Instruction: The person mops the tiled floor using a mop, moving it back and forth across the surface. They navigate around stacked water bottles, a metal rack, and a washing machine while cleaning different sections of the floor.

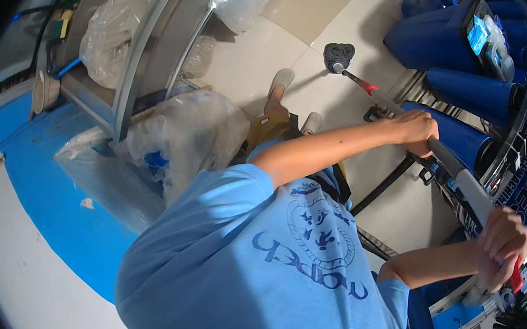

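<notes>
Both hands are on the gray metal handle of a mop [390, 102]. My left hand [418, 132] is wrapped around it partway along the shaft. Higher up, near a red piece at the handle's end, my right hand [503, 247] closes around the pole and looks slightly blurred. The dark gray mop head [338, 57] rests on the pale tiled floor [319, 88], ahead of my sandaled feet. A red collar sits on the shaft between the mop head and my left hand.
Blue plastic bins [431, 35] stand by a slatted rack [411, 86] on the right, close to the handle. A metal-framed stand [133, 54] holds a clear plastic bag [109, 28] on the left. Large plastic sacks [189, 132] lie beside me against a blue-and-white wall [49, 190].
</notes>
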`<act>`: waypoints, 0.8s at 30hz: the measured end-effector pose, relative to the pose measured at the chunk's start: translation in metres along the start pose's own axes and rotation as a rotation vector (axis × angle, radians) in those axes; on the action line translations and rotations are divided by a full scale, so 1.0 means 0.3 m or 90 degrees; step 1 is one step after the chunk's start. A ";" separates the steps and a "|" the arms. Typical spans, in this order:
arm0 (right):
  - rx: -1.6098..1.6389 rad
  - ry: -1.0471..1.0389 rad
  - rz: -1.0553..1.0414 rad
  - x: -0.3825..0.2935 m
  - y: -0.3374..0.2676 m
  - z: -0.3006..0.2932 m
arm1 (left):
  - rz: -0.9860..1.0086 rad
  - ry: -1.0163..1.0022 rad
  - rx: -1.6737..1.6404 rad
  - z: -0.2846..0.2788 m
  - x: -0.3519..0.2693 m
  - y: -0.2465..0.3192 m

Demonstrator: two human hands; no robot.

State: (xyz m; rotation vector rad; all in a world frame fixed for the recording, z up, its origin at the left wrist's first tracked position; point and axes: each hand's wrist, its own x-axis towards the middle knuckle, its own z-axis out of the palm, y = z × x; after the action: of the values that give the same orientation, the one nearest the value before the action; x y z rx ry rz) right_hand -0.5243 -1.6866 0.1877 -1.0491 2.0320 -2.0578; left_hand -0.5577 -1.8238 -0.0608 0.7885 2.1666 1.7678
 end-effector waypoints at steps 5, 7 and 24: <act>-0.018 0.055 0.031 -0.285 -0.172 -0.004 | 0.021 0.001 -0.019 0.232 -0.141 0.106; 0.005 0.040 0.011 -0.358 -0.244 0.000 | 0.046 -0.006 -0.030 0.325 -0.187 0.159; 0.067 0.178 -0.047 -0.719 -0.105 0.092 | -0.020 -0.238 0.068 0.396 -0.499 0.055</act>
State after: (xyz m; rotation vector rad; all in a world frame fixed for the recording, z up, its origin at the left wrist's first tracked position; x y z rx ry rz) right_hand -0.3327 -1.6000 0.1243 -0.8742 1.9987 -2.4414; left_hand -0.3703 -1.8041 -0.0963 1.0124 2.0195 1.3660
